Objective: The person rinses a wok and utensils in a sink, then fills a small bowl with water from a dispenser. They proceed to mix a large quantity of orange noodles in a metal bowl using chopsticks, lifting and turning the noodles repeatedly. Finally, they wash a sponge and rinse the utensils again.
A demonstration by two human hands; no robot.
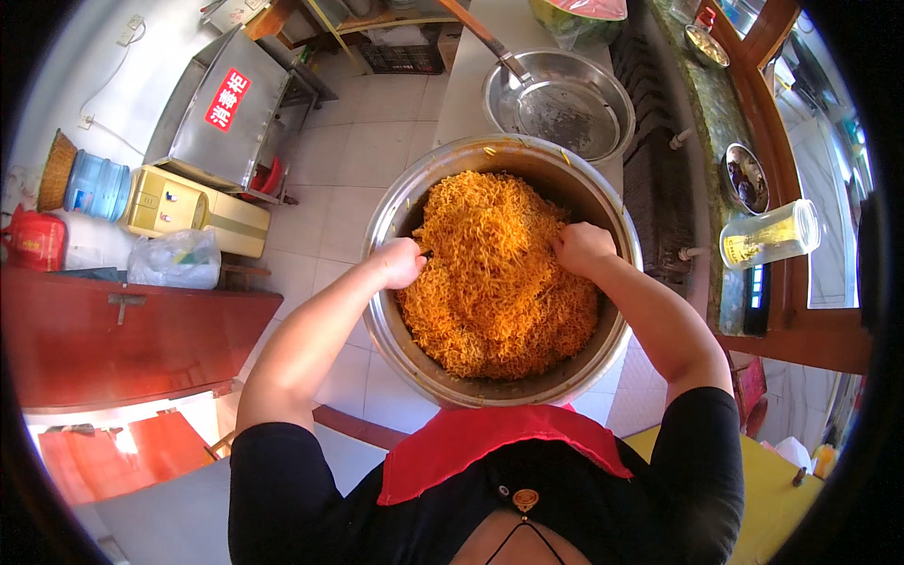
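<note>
A large round metal pot (385, 332) stands before me, heaped with orange-brown noodles (494, 275). My left hand (400, 263) is closed at the left side of the heap, by the pot's inner wall; a small dark piece of something held shows at its fingers, too little to name. My right hand (585, 248) is curled at the right side of the heap, its fingertips partly hidden; whether it holds a utensil or noodles cannot be told. Beyond the pot lies a wide metal basin (491, 106) with a perforated round strainer (565, 113) in it, its wooden handle (473, 27) pointing away.
A white counter (459, 99) carries the basin and a wrapped cut watermelon (579, 21). On the right, a stone sill (727, 141) holds a metal bowl (746, 179) and a clear plastic jar (770, 234). Leftward are a steel cabinet (226, 106), a water dispenser (205, 212) and a red-brown table (141, 339).
</note>
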